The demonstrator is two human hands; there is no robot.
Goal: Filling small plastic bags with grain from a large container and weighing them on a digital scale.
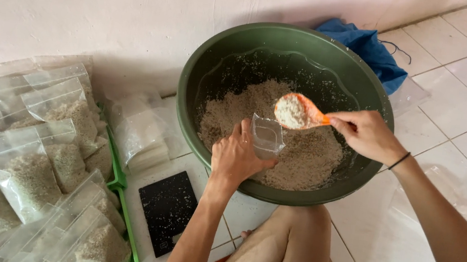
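Note:
A big dark green basin on the tiled floor holds a heap of pale grain. My left hand holds a small clear plastic bag open over the grain. My right hand grips the handle of an orange scoop heaped with grain, its bowl just above the bag's mouth. A dark band circles my right wrist.
Several filled clear bags of grain lie stacked at left in a green tray. A stack of empty bags leans by the wall. A black flat scale lies before the basin. A blue cloth sits behind it. My bare knee is below.

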